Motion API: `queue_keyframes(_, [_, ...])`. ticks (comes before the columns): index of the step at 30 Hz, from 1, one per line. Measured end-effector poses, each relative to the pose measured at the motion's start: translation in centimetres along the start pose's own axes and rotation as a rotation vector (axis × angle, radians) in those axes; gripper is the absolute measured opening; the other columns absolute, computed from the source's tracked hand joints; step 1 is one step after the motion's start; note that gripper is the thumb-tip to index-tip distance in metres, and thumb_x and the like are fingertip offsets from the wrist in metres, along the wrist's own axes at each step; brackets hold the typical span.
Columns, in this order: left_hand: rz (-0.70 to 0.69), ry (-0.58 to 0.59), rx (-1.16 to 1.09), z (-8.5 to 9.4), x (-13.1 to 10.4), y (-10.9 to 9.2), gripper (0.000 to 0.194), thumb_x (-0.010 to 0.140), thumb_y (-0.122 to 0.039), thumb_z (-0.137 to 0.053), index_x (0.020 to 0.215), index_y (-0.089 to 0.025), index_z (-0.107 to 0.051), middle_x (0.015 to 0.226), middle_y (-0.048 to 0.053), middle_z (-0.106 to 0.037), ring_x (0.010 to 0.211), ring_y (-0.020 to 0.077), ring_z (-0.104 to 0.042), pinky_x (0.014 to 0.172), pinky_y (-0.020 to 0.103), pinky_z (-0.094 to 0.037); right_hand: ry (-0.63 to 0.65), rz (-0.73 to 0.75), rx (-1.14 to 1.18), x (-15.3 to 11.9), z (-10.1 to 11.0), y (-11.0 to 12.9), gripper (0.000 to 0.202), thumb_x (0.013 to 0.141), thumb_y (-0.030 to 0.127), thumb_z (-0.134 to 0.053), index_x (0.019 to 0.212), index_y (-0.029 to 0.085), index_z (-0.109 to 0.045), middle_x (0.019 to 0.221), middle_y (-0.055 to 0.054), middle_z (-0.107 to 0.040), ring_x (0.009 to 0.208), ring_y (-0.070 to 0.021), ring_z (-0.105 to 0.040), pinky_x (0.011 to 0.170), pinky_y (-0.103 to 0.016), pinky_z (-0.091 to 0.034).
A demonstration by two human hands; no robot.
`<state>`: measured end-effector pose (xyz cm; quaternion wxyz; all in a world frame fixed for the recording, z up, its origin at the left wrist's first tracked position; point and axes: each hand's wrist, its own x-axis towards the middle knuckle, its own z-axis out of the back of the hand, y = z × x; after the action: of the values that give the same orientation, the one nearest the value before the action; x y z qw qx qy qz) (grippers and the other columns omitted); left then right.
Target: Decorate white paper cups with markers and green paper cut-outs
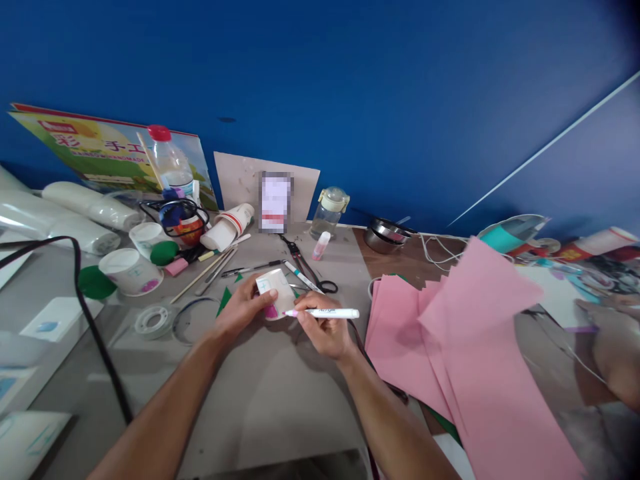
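Note:
A white paper cup, tilted on its side, is gripped by my left hand around its left end. A purple patch and some blue-green pen lines mark its wall. Between the fingers of my right hand is a white paint marker, its pink tip at the cup's wall beside the purple patch. Just behind the cup lie a teal-banded marker and black-handled scissors. Another paper cup with a similar purple patch stands to the left, near a green leaf-shaped piece.
Pink paper sheets spread along the right. A tape roll, brushes and a glue stick lie around the hands. Behind are a lidded bottle, a phone and metal bowls. Another person's hand shows at far right.

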<state>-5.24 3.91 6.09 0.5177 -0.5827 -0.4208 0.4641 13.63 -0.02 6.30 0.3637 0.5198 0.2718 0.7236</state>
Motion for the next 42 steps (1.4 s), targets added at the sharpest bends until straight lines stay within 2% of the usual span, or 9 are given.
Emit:
queue_keyframes(12, [-0.001, 0.001, 0.000, 0.18, 0.10, 0.48, 0.056, 0.068, -0.050, -0.075, 0.108, -0.013, -0.062, 0.096, 0.011, -0.069, 0.088, 0.0276, -0.063, 0.069, 0.033, -0.046, -0.006, -0.049, 0.021, -0.14, -0.12, 0.17, 0.012, 0.089, 0.026, -0.054, 0.082, 0.022, -0.063, 0.075, -0.003, -0.063, 0.068, -0.0167, -0.059, 0.065, -0.031, -0.047])
queue_keyframes(20, [0.016, -0.010, -0.030, -0.04, 0.05, 0.04, 0.057, 0.065, -0.049, -0.077, 0.106, -0.013, -0.062, 0.092, 0.010, -0.070, 0.085, 0.0273, -0.063, 0.070, 0.034, -0.047, -0.077, -0.096, 0.124, 0.01, -0.02, 0.15, 0.016, 0.090, 0.028, -0.054, 0.079, 0.021, -0.063, 0.070, -0.002, -0.061, 0.066, -0.0156, -0.057, 0.064, -0.029, -0.046])
queue_keyframes(31, [0.023, -0.008, -0.037, -0.04, -0.11, -0.24, 0.059, 0.064, -0.051, -0.077, 0.107, -0.013, -0.063, 0.092, 0.010, -0.070, 0.082, 0.0263, -0.064, 0.067, 0.033, -0.047, -0.059, -0.103, 0.110, 0.11, 0.02, 0.25, 0.018, 0.089, 0.031, -0.054, 0.078, 0.021, -0.063, 0.071, -0.002, -0.061, 0.068, -0.0166, -0.057, 0.065, -0.030, -0.046])
queue_keyframes(42, [-0.004, -0.008, -0.037, -0.06, -0.08, -0.03, 0.053, 0.066, -0.048, -0.076, 0.104, -0.015, -0.064, 0.089, 0.009, -0.070, 0.082, 0.0258, -0.063, 0.068, 0.032, -0.046, -0.030, -0.100, 0.131, 0.01, 0.06, 0.16, 0.016, 0.089, 0.029, -0.055, 0.078, 0.021, -0.063, 0.069, -0.001, -0.060, 0.067, -0.0163, -0.056, 0.063, -0.029, -0.045])
